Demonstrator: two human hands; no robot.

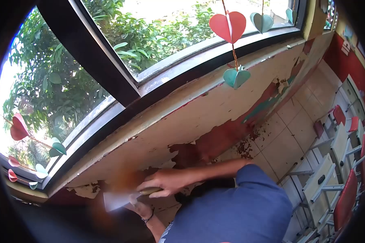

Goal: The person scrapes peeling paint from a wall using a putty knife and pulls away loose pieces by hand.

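Observation:
A putty knife (116,201) with a wide pale blade is held at the lower part of the wall. My right hand (168,182) is closed around its handle (151,190), reaching in from a dark blue sleeve. My left hand (140,209), with a dark bracelet at the wrist, grips near the base of the blade; its fingers are partly hidden. Peeling cream paint covers the wall (182,125) below the window. Dark red and some green show where the paint is gone. The blade is slightly blurred.
Paint flakes (245,148) lie on the tiled floor (290,115) along the wall. Folding chairs (346,198) with red parts stand on the right. Paper hearts (228,27) hang on strings before the dark-framed window (127,91), with green bushes outside.

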